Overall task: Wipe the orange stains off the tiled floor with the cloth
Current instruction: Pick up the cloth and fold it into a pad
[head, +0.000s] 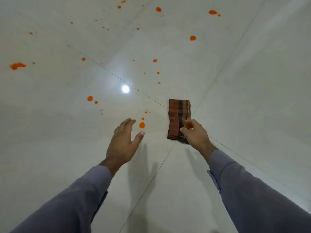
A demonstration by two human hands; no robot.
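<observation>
A folded brown and rust striped cloth (178, 117) lies flat on the pale glossy tiled floor (67, 132). My right hand (196, 133) hovers over the cloth's near end with fingers loosely curled; whether it touches the cloth I cannot tell. My left hand (123, 142) is held out with fingers straight and thumb spread, holding nothing. An orange stain (142, 125) sits just past its fingertips. Several more orange stains dot the floor: one pair (90, 98) at mid left, a big smear (16, 65) at far left, and blobs (192, 38) farther away.
Dark grout lines (117, 77) cross the tiles and meet near the cloth. A bright lamp reflection (125, 89) shines on the floor ahead. Small dark specks (101, 19) lie among the far stains.
</observation>
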